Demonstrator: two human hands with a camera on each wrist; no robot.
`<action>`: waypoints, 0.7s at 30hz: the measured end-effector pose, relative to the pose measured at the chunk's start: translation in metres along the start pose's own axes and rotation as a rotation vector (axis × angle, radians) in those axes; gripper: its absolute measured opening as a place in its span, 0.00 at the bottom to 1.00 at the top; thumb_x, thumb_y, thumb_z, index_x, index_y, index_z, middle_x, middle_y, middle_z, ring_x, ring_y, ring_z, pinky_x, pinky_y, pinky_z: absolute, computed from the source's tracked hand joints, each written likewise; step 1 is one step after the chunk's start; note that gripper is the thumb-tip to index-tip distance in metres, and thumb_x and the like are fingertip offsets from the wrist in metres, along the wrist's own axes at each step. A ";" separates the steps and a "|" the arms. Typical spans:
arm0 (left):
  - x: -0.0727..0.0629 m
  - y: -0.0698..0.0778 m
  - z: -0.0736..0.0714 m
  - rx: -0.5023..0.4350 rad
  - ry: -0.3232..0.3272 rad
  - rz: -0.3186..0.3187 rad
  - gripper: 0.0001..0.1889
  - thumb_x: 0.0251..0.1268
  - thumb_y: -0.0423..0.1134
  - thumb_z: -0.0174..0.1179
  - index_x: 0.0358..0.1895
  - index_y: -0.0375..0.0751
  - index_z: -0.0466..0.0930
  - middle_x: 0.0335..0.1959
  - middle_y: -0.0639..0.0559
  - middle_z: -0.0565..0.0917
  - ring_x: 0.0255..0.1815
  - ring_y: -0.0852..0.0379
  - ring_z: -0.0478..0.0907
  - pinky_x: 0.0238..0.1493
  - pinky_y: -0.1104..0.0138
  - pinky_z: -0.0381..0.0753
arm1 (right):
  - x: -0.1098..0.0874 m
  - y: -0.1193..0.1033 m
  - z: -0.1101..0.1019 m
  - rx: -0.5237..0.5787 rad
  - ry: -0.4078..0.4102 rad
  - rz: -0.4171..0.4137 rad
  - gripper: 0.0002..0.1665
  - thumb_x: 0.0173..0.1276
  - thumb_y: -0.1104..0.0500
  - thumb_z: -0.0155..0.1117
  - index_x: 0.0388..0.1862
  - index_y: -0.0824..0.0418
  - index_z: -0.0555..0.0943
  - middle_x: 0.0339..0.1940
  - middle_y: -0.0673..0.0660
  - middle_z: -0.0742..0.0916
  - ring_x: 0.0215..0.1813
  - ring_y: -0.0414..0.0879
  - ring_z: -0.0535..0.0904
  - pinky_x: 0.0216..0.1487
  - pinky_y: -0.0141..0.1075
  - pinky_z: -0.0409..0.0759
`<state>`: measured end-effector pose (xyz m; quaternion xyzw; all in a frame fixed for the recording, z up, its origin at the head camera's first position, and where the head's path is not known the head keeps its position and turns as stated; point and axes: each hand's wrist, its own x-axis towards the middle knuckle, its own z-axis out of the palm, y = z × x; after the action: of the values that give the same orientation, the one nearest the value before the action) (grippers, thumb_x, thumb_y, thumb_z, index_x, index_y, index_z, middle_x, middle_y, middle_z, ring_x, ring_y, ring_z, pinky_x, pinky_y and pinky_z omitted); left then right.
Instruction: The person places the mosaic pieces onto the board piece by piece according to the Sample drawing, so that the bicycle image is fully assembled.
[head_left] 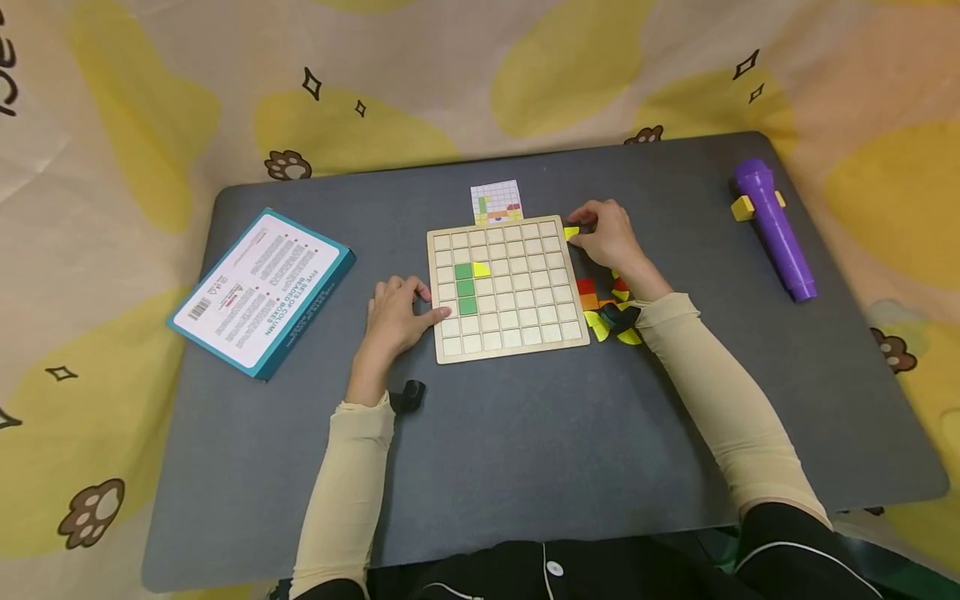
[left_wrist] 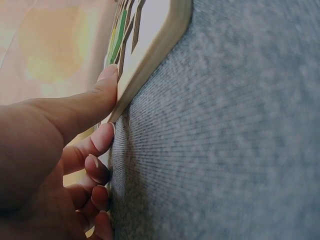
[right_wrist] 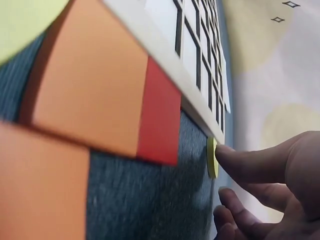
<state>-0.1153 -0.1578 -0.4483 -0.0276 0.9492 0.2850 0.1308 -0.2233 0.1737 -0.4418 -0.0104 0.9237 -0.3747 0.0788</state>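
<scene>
A wooden grid board [head_left: 517,337] lies on the grey table. In its left columns sit green square tiles [head_left: 466,287], with a yellow tile [head_left: 481,269] beside the top one. My left hand [head_left: 393,315] holds the board's left edge, thumb [left_wrist: 107,80] on the rim and index fingertip against the side. By the upper right corner, my right hand [head_left: 609,237] pinches a small flat yellow piece [right_wrist: 212,157] between thumb and fingers. Below that hand lie loose pieces: red and orange ones [head_left: 587,293] beside the board, and yellow ones [head_left: 597,325] partly hidden under the wrist camera.
A small pattern card [head_left: 496,200] with a coloured grid touches the board's far edge. On the left lies a teal and white box [head_left: 262,287]. A purple cylinder [head_left: 776,229] with yellow blocks at its sides rests at the right. A patterned cloth [head_left: 420,75] hangs behind the table.
</scene>
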 end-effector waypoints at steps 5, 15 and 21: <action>0.000 -0.001 0.000 0.009 -0.005 0.005 0.22 0.70 0.55 0.71 0.47 0.42 0.76 0.45 0.43 0.70 0.53 0.42 0.61 0.52 0.53 0.58 | 0.000 0.007 -0.006 -0.006 -0.054 -0.002 0.22 0.75 0.66 0.68 0.66 0.68 0.80 0.62 0.70 0.77 0.60 0.63 0.69 0.64 0.55 0.67; -0.001 -0.001 -0.001 0.018 -0.011 0.009 0.22 0.71 0.57 0.70 0.49 0.43 0.76 0.46 0.43 0.70 0.52 0.43 0.61 0.52 0.53 0.58 | 0.003 0.014 0.000 -0.021 -0.057 -0.039 0.19 0.75 0.66 0.68 0.63 0.67 0.83 0.62 0.70 0.77 0.59 0.63 0.69 0.62 0.55 0.68; 0.000 -0.001 -0.001 0.019 -0.010 0.013 0.22 0.71 0.56 0.70 0.49 0.42 0.76 0.45 0.43 0.69 0.52 0.43 0.61 0.52 0.53 0.57 | 0.003 0.014 0.003 0.004 -0.024 -0.037 0.14 0.74 0.67 0.69 0.55 0.69 0.81 0.53 0.68 0.80 0.52 0.60 0.72 0.54 0.48 0.70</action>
<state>-0.1149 -0.1592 -0.4481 -0.0186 0.9513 0.2770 0.1341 -0.2250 0.1819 -0.4539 -0.0316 0.9217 -0.3776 0.0828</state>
